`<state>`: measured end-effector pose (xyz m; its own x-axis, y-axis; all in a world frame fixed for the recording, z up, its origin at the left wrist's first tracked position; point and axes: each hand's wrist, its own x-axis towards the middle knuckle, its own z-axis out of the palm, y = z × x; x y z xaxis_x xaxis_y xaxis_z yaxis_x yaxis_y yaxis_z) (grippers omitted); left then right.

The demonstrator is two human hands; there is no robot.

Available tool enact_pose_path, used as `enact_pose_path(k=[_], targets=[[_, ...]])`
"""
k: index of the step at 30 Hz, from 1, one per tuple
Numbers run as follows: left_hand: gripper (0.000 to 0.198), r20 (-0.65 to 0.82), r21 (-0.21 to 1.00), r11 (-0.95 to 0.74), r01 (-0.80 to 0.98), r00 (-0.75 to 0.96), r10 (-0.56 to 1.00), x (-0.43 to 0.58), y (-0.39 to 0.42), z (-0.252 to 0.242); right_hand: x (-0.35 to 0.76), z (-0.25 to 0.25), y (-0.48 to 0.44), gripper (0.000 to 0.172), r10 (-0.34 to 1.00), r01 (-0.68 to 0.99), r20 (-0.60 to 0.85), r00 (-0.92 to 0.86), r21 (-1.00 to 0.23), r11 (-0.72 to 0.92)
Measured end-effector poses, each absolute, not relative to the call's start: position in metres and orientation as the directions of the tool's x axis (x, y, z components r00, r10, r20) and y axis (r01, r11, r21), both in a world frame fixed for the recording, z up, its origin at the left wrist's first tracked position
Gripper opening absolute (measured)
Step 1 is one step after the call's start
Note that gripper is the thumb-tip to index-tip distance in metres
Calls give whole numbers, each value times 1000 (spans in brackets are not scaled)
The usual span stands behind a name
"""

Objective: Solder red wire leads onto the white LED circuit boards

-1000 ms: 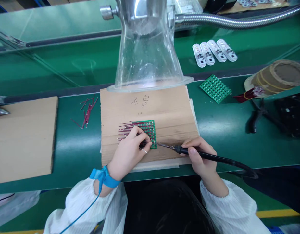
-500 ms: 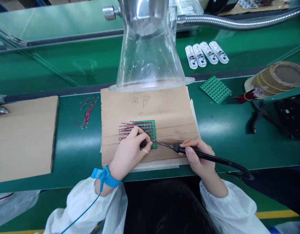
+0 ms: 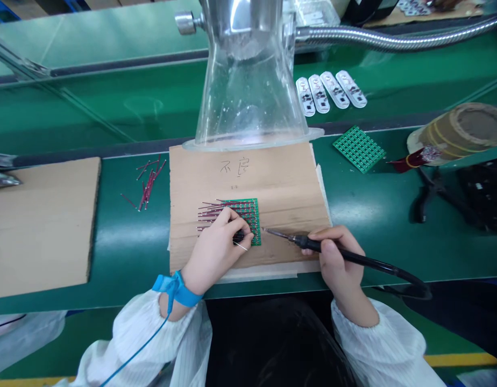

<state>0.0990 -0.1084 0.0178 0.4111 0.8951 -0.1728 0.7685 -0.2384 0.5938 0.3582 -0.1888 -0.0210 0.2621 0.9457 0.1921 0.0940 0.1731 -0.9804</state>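
1. Two cardboard sheets lay on the green conveyor belt (image 3: 123,242): the left sheet (image 3: 42,226) and the marked sheet (image 3: 248,177), which carried handwritten characters and sat directly in front of me.
2. A clear acrylic hood (image 3: 248,91) stood at the far edge of the marked sheet, with a flexible metal hose (image 3: 393,38) running off to the right behind it.
3. My right hand (image 3: 337,258) held a soldering iron (image 3: 353,256), its fingers (image 3: 325,232) closed around the black handle and its tip just beside the board.
4. My left hand (image 3: 216,252) rested on the green circuit board (image 3: 248,207), its fingers (image 3: 232,223) curled closed on a small dark object (image 3: 239,235) whose shape I could not make out.
5. That board lay on the marked sheet, with rows of red pins (image 3: 218,212) lying across it.
6. Loose red pins (image 3: 148,185) lay on the belt, left of the marked sheet.
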Motion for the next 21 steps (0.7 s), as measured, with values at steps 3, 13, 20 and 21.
enact_pose_path(k=[3, 13, 20, 21], targets=[[9, -177, 592, -238, 770, 413, 893, 98, -107, 17, 356, -22, -186, 20, 908, -2, 178, 379, -981, 193], [5, -171, 696, -231, 680, 470, 866, 95, -100, 23, 347, -15, -175, 19, 951, 512, 300, -70, -807, 293], [23, -62, 445, 269, 854, -270, 961, -37, -45, 29, 323, -35, -169, 32, 876, 713, 396, -275, -527, 462], [24, -65, 409, 335, 849, -339, 938, -55, -39, 28, 320, -36, -168, 29, 868, 725, 412, -279, -502, 471]])
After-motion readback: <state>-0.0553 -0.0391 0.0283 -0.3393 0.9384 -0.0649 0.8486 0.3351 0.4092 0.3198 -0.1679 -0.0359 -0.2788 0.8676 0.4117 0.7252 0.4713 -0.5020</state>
